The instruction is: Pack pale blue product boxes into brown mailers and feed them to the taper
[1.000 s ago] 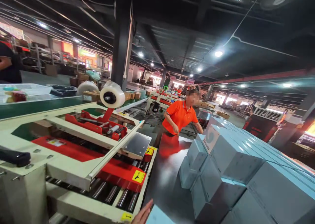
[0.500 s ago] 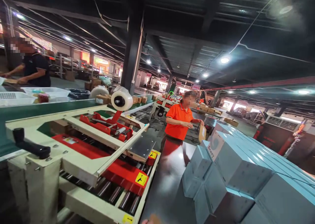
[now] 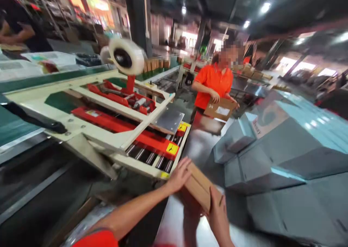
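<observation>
A brown cardboard box (image 3: 199, 185) is held between both my hands over the shiny metal table (image 3: 174, 218). On the box's left end lies my left hand (image 3: 179, 174), closed around its edge. My right hand (image 3: 217, 207) grips the opposite end, fingers bent over the side. To the left, beyond my left hand, is the carton-sealing machine (image 3: 141, 138) with its rollers and red side rails. Whether the box's underside touches the table I cannot tell.
White boxes (image 3: 293, 149) are stacked on the right. Across the table a co-worker in an orange shirt (image 3: 212, 84) holds a flat brown carton (image 3: 220, 109). A tape roll (image 3: 127, 57) tops the machine. A black crank handle (image 3: 35, 118) juts out at left.
My view has tipped downward. Both my hands have come into sight with a brown box between them. The co-worker's carton has turned its broad face toward me.
</observation>
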`<state>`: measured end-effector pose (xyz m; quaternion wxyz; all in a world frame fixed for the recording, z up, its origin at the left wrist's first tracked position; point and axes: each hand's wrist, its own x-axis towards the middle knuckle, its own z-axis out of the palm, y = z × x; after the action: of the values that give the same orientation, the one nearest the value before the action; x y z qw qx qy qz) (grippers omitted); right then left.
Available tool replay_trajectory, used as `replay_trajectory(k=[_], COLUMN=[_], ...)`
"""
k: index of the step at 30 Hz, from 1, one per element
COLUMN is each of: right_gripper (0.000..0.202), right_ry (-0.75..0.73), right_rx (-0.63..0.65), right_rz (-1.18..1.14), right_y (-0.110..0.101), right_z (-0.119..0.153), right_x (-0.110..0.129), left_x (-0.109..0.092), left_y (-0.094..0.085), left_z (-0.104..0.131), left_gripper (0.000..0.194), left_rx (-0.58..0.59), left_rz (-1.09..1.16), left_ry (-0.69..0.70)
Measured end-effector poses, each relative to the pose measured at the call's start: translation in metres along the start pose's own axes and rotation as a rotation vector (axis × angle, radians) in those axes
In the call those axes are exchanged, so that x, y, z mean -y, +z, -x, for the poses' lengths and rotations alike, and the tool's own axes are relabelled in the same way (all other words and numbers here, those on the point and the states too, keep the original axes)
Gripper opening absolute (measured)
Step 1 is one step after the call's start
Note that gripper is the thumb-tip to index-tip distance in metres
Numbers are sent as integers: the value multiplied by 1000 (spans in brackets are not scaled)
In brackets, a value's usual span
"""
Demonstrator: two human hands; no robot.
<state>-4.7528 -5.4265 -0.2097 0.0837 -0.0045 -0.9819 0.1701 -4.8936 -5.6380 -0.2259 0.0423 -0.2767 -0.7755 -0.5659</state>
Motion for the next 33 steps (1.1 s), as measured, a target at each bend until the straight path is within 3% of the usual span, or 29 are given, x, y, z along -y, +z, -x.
replay_trajectory(k=[2, 4, 8, 11, 13, 15, 17, 19, 21, 23, 25, 27, 28, 29, 31, 33], right_gripper=[84, 89, 94, 102, 108, 110, 107, 96, 79, 59, 48, 50, 53, 58, 63, 63], right_ry=[321, 388, 221, 96, 49, 29, 45, 53, 37, 98, 334, 723, 954, 1193, 1541, 1628], right_rx=[21, 37, 95, 161, 191, 213, 217, 197, 106, -74, -318, -544, -579, -540, -325, -123], right_rz=[65, 45, -162, -278, -376, -484, -579, -652, -645, -528, -327, -57, 106, 219, 258, 150], right_y=[2, -1, -6, 12, 30, 45, 52, 49, 32, -3, -52, -102, -122, -137, -145, -132], right_z=[-39, -93, -210, -277, -297, -286, -245, -179, -98, -7, 89, 184, 227, 264, 317, 343], right_x=[4, 5, 16, 40, 57, 67, 63, 47, 23, -4, -29, -47, -52, -53, -47, -31], left_x=[14, 29, 52, 57, 53, 45, 37, 29, 18, -1, -32, -73, -95, -116, -154, -181], left_y=[-10, -18, -19, -9, 1, 13, 28, 43, 59, 80, 109, 146, 167, 187, 223, 248], left_z=[7, 28, 89, 110, 108, 102, 99, 100, 101, 98, 92, 89, 90, 92, 99, 106], left_gripper=[51, 48, 43, 43, 43, 44, 45, 47, 50, 53, 52, 51, 52, 55, 56, 49], left_rx=[-117, -132, -93, -55, 25, 126, 217, 310, 423, 560, 705, 845, 905, 955, 1016, 1021], left_rz=[10, 0, -12, -2, 13, 34, 58, 75, 85, 128, 222, 322, 359, 383, 400, 392], left_ry=[-46, -119, -303, -400, -414, -387, -353, -334, -319, -261, -167, -81, -74, -95, -190, -258])
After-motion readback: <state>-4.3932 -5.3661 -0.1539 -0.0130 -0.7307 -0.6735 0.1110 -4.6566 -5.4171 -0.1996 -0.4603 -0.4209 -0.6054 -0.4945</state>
